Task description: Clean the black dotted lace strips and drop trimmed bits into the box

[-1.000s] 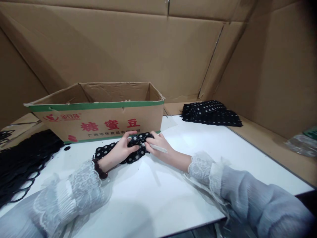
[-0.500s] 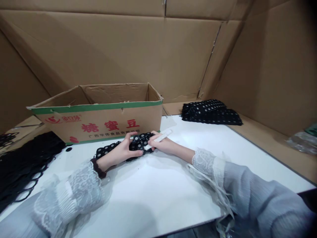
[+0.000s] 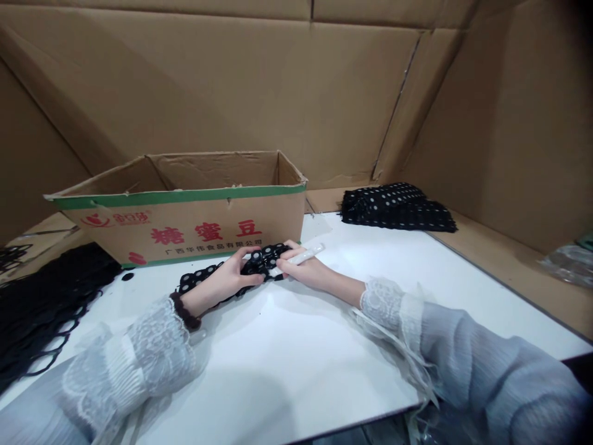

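Note:
A bunched black fabric strip with pale dots lies on the white table in front of the carton. My left hand is closed on its right part, thumb in front and fingers behind. In my right hand is a slim white pen-shaped tool, its back end sticking out up and to the right. The tool's front end meets the dotted fabric between my two hands; its tip is too small to make out. Some right fingers reach behind the fabric's right end and are partly hidden.
An open cardboard box with a green rim stands just behind my hands. Black strips with loops are heaped at the left, near a small black disc. Folded dotted fabric lies back right, and clear plastic far right. Cardboard walls surround the table.
The fabric between my hands sits slightly lower and flatter, and my left thumb has shifted a little to the left. The white tool is still in my right hand.

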Demonstrator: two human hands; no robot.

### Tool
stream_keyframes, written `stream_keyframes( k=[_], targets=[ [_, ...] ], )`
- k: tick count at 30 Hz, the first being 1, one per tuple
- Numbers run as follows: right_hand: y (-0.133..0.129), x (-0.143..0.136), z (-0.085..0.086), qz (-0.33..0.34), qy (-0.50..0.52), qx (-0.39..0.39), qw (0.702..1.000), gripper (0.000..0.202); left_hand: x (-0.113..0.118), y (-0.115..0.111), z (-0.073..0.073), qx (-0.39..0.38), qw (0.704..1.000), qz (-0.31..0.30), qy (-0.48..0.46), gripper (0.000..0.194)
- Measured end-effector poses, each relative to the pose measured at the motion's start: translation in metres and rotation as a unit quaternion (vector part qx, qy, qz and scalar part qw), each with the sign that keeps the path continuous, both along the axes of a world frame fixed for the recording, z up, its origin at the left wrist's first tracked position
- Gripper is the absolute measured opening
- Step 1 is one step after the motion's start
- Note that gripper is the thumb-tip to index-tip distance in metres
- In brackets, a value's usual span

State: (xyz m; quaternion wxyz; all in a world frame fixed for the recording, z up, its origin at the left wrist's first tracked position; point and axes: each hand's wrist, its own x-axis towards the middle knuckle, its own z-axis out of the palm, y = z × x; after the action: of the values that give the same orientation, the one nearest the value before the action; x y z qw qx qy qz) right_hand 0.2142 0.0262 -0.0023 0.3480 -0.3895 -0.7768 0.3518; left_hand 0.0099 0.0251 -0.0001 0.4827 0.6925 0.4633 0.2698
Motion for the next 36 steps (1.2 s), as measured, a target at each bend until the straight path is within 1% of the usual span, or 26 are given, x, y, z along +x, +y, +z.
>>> stream_keyframes(
  k=[5,8,12,14,15,17,19,21,23,25,27,31,36],
  targets=[
    [-0.001,-0.001,-0.001,0.005,-0.002,0.020,1.000,0.035,-0.001,0.002,0.001,-0.034,0.999,0.005,-0.019,0.069],
    [-0.001,-0.003,-0.006,-0.011,-0.009,0.046,0.999,0.035,-0.001,0.001,0.002,-0.036,0.999,0.012,-0.022,0.068],
    [0.000,-0.010,-0.014,-0.058,-0.051,0.117,0.990,0.031,0.001,-0.001,0.002,-0.012,1.000,0.016,-0.005,0.066],
    [0.003,-0.010,-0.015,-0.078,-0.070,0.137,0.985,0.029,0.000,-0.001,0.002,0.007,1.000,0.004,0.008,0.062],
    [0.004,-0.009,-0.015,-0.076,-0.067,0.137,0.985,0.029,0.000,-0.001,0.002,0.016,1.000,-0.005,0.016,0.061],
    [0.007,-0.003,-0.014,-0.041,-0.041,0.098,0.993,0.031,-0.002,-0.001,0.002,0.030,0.999,-0.026,0.030,0.058],
    [0.010,0.003,-0.012,0.001,0.005,0.019,1.000,0.035,-0.003,0.000,0.002,0.040,0.998,-0.045,0.032,0.056],
    [0.011,0.008,-0.010,0.007,0.054,-0.055,0.997,0.038,-0.004,0.002,0.001,0.046,0.997,-0.050,0.026,0.054],
    [0.011,0.009,-0.009,-0.010,0.102,-0.084,0.991,0.041,-0.003,0.003,0.001,0.061,0.998,-0.027,0.018,0.048],
    [0.009,0.006,-0.008,-0.017,0.143,-0.077,0.987,0.045,-0.001,0.004,0.000,0.081,0.997,0.005,0.015,0.044],
    [0.006,0.003,-0.007,-0.021,0.164,-0.059,0.985,0.047,0.000,0.003,0.000,0.092,0.995,0.015,0.020,0.041],
    [0.002,0.000,-0.005,-0.032,0.135,-0.040,0.989,0.046,0.001,0.002,-0.003,0.105,0.994,-0.005,0.033,0.037],
    [0.002,0.000,-0.007,-0.056,0.132,-0.032,0.989,0.045,0.001,0.000,-0.003,0.127,0.991,0.026,0.025,0.032]
  ],
)
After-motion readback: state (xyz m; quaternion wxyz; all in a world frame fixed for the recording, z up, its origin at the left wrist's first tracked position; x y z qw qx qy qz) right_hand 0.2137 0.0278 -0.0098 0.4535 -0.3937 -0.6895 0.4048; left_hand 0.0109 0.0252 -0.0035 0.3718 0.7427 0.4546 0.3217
